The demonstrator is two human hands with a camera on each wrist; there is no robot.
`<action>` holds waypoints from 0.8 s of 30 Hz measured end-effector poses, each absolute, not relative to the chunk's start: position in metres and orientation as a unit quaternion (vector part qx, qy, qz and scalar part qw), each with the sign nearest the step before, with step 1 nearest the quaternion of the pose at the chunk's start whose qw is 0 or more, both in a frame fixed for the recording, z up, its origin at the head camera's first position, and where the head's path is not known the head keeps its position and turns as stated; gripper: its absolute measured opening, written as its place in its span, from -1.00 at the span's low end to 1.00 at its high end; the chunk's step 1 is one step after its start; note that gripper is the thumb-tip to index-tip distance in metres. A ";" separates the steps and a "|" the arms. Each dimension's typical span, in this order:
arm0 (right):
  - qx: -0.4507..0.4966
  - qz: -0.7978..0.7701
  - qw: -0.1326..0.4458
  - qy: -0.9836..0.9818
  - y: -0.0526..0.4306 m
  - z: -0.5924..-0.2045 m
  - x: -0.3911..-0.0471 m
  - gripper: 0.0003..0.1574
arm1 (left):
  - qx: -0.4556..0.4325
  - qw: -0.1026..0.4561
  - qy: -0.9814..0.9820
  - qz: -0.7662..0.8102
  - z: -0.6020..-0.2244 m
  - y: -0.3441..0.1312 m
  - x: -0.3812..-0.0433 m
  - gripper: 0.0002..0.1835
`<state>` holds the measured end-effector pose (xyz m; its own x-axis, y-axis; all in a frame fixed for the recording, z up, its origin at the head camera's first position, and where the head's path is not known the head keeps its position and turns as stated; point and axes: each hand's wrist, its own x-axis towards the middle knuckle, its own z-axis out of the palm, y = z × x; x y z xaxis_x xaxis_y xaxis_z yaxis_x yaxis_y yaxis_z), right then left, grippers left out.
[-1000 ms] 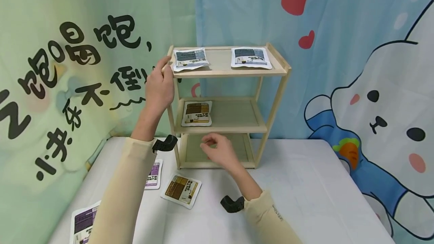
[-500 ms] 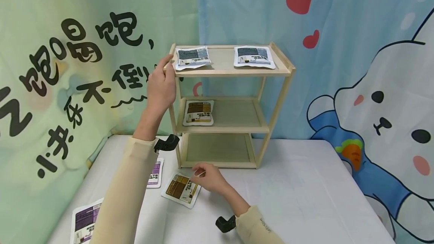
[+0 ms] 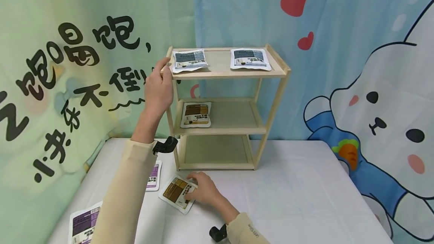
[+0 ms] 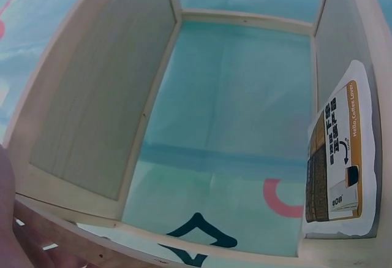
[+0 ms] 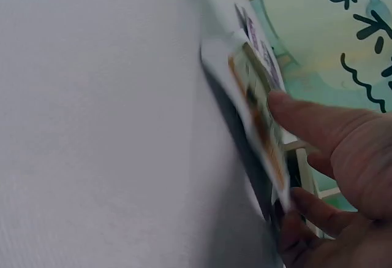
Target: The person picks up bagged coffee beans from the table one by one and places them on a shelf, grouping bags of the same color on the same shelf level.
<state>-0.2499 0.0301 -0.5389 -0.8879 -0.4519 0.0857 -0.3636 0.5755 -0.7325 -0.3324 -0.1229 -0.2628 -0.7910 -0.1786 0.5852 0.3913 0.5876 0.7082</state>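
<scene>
My left hand [image 3: 158,90] grips the upper left edge of a three-tier wooden shelf [image 3: 234,73]. A brown-and-white coffee packet [image 3: 175,192] lies on the table in front of the shelf. My right hand [image 3: 203,189] pinches its right side, with the thumb [image 5: 306,116] on the printed face and the other fingers at the edge. Another brown coffee packet [image 3: 196,115] lies at the left of the middle tier; its "Hello, Coffee Lover" print shows on this packet [image 4: 343,157] in the left wrist view. Two blue-labelled packets [image 3: 189,60] [image 3: 251,58] rest on the top tier.
A purple-labelled packet [image 3: 154,176] lies left of the shelf, partly behind my left forearm. A second purple packet [image 3: 83,224] sits at the table's front left, partly covered by the sleeve. The white table [image 3: 291,195] backs onto a printed curtain [image 3: 237,6].
My right hand has come down and left from before the bottom tier to the brown coffee packet on the table, and its fingers have closed on it. My left hand keeps its grip.
</scene>
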 end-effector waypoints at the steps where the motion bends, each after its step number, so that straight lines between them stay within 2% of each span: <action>1: -0.230 -0.398 0.060 0.886 0.030 -0.539 -0.249 -0.28 | -0.063 0.316 -0.833 -0.449 -0.263 -0.123 -0.332 -0.48; 9: -0.230 -0.504 0.171 0.815 0.027 -0.533 -0.242 -0.40 | -0.071 0.328 -0.829 -0.448 -0.262 -0.121 -0.334 -0.49; 12: -0.222 -0.529 0.191 0.796 0.025 -0.530 -0.237 -0.49 | -0.068 0.327 -0.829 -0.449 -0.262 -0.122 -0.333 -0.49; 15: -0.210 -0.547 0.200 0.785 0.026 -0.527 -0.233 -0.54 | -0.070 0.332 -0.827 -0.449 -0.263 -0.123 -0.331 -0.49; 24: -0.195 -0.592 0.198 0.756 0.041 -0.507 -0.219 -0.55 | -0.073 0.333 -0.824 -0.452 -0.265 -0.124 -0.331 -0.50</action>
